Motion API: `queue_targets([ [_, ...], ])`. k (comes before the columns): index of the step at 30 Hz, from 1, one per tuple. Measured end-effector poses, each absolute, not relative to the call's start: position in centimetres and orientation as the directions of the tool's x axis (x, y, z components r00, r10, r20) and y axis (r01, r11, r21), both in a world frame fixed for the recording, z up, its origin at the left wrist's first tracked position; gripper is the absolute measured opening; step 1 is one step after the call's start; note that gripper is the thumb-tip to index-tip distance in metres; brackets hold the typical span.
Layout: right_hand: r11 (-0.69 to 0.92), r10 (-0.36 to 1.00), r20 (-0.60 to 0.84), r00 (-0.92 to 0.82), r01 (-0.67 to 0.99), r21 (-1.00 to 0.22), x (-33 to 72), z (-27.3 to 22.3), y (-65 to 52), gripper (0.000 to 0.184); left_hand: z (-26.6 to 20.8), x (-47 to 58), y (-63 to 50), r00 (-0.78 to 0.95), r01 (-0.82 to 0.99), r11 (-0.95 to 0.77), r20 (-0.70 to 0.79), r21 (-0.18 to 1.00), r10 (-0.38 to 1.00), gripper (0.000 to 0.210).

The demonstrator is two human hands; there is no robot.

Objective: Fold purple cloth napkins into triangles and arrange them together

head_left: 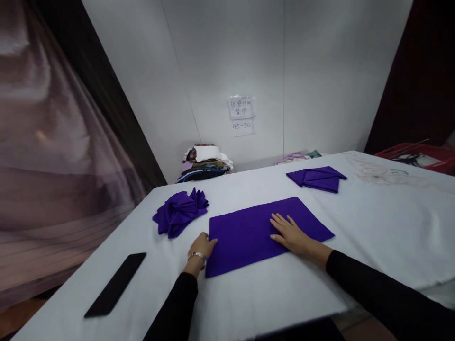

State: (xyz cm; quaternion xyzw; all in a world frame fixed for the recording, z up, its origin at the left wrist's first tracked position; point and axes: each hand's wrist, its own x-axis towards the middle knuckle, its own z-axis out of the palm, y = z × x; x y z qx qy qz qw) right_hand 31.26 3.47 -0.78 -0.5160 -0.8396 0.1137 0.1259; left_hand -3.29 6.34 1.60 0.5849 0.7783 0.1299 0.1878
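A purple cloth napkin [245, 237], folded into a flat rectangle, lies on the white-covered table in front of me. My left hand [202, 247], with a bracelet at its wrist, is at the napkin's left edge. Its thumb rests over the cloth and its fingers are curled, gripping that edge. Flat on the right part of the same napkin lies my right hand [290, 235], fingers spread. Beyond my left hand sits a bunched purple napkin [181, 211] folded into pleated points. Another purple napkin [317, 179], folded flat with pointed corners, lies at the back right.
A long black flat object [116, 284] lies at the table's left. Stacked folded cloths [204, 165] stand against the wall, with more fabric [295, 157] farther right. A handwritten paper sign [241, 113] hangs on the wall. At far right is a red basket [437, 154].
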Motion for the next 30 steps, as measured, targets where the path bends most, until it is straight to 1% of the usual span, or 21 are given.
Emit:
queue_targets([
  [2, 0.445, 0.892, 0.089, -0.442, 0.832, -0.332, 31.0, -0.8, 3.3, 0.068, 1.6, -3.3, 6.4, -0.214, 0.85, 0.26, -0.151, 0.459, 0.965, 0.024],
  [3, 0.442, 0.893, 0.078, -0.443, 0.829, -0.342, 30.9, -0.9, 3.2, 0.068, 1.7, -3.3, 6.4, -0.196, 0.84, 0.248, -0.155, 0.483, 0.968, 0.02],
  [6, 0.416, 0.899, 0.05, -0.435, 0.814, -0.405, 31.0, -1.1, 3.1, 0.068, 2.6, -2.8, 6.3, -0.144, 0.785, 0.22, -0.174, 0.58, 0.974, 0.023],
  [8, 0.383, 0.91, 0.055, -0.41, 0.784, -0.49, 31.1, -1.1, 3.3, 0.068, 3.6, -2.4, 6.2, -0.096, 0.724, 0.207, -0.202, 0.658, 0.975, 0.023],
  [10, 0.332, 0.93, 0.089, -0.356, 0.715, -0.615, 31.1, -1.0, 3.6, 0.065, 4.8, -1.9, 6.3, -0.027, 0.654, 0.194, -0.234, 0.731, 0.972, 0.023],
  [11, 0.305, 0.941, 0.113, -0.318, 0.657, -0.69, 31.0, -0.9, 3.7, 0.063, 5.5, -1.6, 6.4, 0.009, 0.62, 0.187, -0.245, 0.762, 0.969, 0.024],
  [13, 0.238, 0.963, 0.137, -0.233, 0.487, -0.841, 30.8, -0.6, 4.0, 0.059, 7.0, -0.7, 6.9, 0.068, 0.57, 0.171, -0.254, 0.804, 0.965, 0.03],
  [15, 0.135, 0.982, 0.095, -0.16, 0.255, -0.958, 30.5, -0.4, 4.2, 0.053, 8.6, 0.6, 7.7, 0.134, 0.509, 0.152, -0.253, 0.847, 0.958, 0.035],
  [16, 0.073, 0.988, 0.055, -0.147, 0.12, -0.99, 30.3, -0.3, 4.3, 0.049, 9.4, 1.5, 8.0, 0.179, 0.463, 0.138, -0.245, 0.876, 0.953, 0.037],
  [17, 0.012, 0.989, 0.014, -0.15, -0.018, -1.0, 30.2, -0.2, 4.3, 0.047, 10.1, 2.6, 8.4, 0.239, 0.39, 0.121, -0.228, 0.913, 0.944, 0.038],
  [19, -0.089, 0.984, -0.044, -0.174, -0.265, -0.96, 30.2, 0.0, 4.4, 0.043, 11.3, 5.2, 9.2, 0.349, 0.249, 0.062, -0.149, 0.966, 0.925, 0.038],
  [20, -0.128, 0.98, -0.063, -0.188, -0.36, -0.924, 30.3, 0.1, 4.5, 0.041, 11.7, 6.8, 9.6, 0.379, 0.21, 0.025, -0.105, 0.977, 0.919, 0.038],
  [22, -0.19, 0.973, -0.098, -0.208, -0.492, -0.85, 30.8, 0.3, 4.8, 0.04, 11.9, 10.5, 10.2, 0.406, 0.168, -0.046, -0.027, 0.985, 0.914, 0.039],
  [23, -0.214, 0.97, -0.111, -0.217, -0.542, -0.812, 31.2, 0.4, 4.9, 0.04, 11.6, 12.6, 10.5, 0.399, 0.136, -0.078, 0.018, 0.988, 0.917, 0.039],
  [26, -0.226, 0.971, -0.113, -0.212, -0.646, -0.729, 33.0, 0.4, 5.4, 0.037, 10.0, 19.1, 10.7, 0.408, 0.112, -0.106, 0.052, 0.988, 0.912, 0.038],
  [28, -0.17, 0.985, -0.096, -0.146, -0.661, -0.731, 34.5, 0.3, 5.6, 0.037, 8.5, 22.4, 10.3, 0.428, 0.113, -0.119, 0.06, 0.986, 0.902, 0.035],
  [30, -0.136, 0.991, -0.109, -0.083, -0.612, -0.779, 36.1, -0.1, 5.6, 0.045, 7.1, 24.1, 9.5, 0.459, 0.128, -0.151, 0.076, 0.98, 0.885, 0.033],
])
